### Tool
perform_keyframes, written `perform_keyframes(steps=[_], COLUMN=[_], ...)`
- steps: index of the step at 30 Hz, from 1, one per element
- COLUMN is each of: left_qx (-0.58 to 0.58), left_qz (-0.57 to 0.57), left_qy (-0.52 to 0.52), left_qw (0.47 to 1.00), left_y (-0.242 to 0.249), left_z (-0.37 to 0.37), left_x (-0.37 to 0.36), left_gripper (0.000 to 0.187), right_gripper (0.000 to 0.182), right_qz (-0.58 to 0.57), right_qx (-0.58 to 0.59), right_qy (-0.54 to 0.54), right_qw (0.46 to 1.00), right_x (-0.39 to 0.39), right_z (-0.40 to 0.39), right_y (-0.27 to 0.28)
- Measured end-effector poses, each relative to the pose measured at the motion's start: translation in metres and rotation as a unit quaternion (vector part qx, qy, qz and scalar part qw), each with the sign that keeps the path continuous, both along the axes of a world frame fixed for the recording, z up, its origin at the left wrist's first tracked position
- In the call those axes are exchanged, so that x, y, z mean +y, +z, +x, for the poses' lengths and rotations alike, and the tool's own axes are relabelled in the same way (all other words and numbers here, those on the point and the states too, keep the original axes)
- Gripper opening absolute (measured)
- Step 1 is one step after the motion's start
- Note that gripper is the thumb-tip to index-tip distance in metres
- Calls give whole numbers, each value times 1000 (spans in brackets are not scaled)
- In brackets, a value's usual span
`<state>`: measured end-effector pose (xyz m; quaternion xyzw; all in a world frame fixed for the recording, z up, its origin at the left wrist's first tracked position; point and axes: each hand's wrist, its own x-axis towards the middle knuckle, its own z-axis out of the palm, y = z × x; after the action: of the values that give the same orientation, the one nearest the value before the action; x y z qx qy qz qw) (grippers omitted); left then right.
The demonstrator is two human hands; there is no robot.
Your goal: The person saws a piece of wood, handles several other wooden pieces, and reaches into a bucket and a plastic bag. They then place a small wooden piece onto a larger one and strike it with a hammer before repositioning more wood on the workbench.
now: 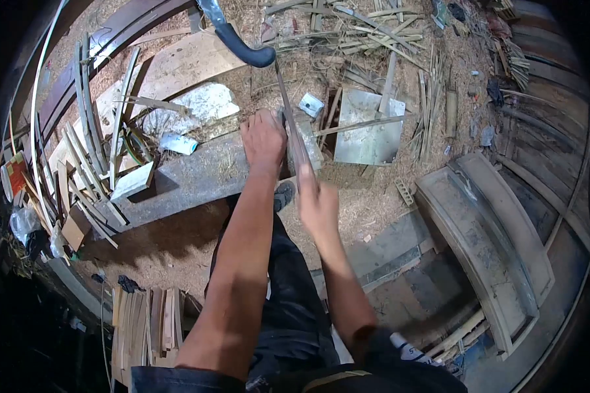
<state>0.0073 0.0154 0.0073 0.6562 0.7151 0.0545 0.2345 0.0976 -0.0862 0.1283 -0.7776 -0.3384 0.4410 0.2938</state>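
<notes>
While the person stands over the long grey board [206, 167], which serves as the landmark, both hands are at its right end. The right hand [320, 204] is clenched around the near end of a long, narrow, brownish-grey strip [295, 134], which points away past the fingers of the left hand [263, 137]. Blur suggests motion; whether the strip is wood or a tool cannot be determined. The left hand is curled beside it, over the board's right end, next to a small dark piece; whether it grasps that piece or merely presses down, I cannot tell.

The step in hand is judged to be close handling of the strip, the left hand apparently steadying and the right hand guiding. Any further stroke calls for a firm right grip, a controlled line and left fingers kept out of the strip's path.

Beyond the board, a curved blue-black handle with a shiny metal part [246, 46] is near the strip's far end, held by neither hand. A pale, square, flat panel [370, 134] is to the board's right, and a curved, grey-brown panelled frame [478, 245] is farther right and nearer the person.
</notes>
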Motion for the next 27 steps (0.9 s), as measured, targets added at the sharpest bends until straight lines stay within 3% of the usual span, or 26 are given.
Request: perform_keyframes(steps=[4,7,10,13,15,19,22,23,24,25,27], left_qx=[-9,-17,-21,-20,-26,-19,-32,-33,-33,-31,-22], left_qz=[14,-17,-22,4,12,-14,-6,9,21,18,22], left_qy=[3,4,0,11,13,14,6,8,10,10,7], left_qw=[1000,1000,1000,1000,999,1000,999,999,999,999,1000], left_y=[-3,-2,-2,-4,-7,-2,-3,-6,-8,-8,-9], left_z=[-1,-1,-3,0,-1,0,-1,-1,-2,-4,-5], left_x=[4,-6,-4,2,-2,-1,-9,-4,-1,-2,-3], left_gripper=[27,24,23,23,23,24,27,28,29,29,28], right_gripper=[59,63,64,63,64,63,62,60,59,57,60], right_qz=[-77,19,5,-62,-69,-70,0,-61,-42,-79,-94], right_qx=[34,-4,-9,16,12,-20,-23,1,24,80,51], right_qy=[-34,-7,7,-8,-4,-13,25,9,-11,-55,-42], right_qw=[996,1000,1000,998,998,997,999,998,999,992,993], right_x=[-44,24,38,-39,-35,52,14,-11,-33,-45,-38], right_z=[0,-4,0,3,2,6,0,-1,-2,-2,-4], right_y=[50,-12,-14,46,41,-11,-1,27,45,51,34])
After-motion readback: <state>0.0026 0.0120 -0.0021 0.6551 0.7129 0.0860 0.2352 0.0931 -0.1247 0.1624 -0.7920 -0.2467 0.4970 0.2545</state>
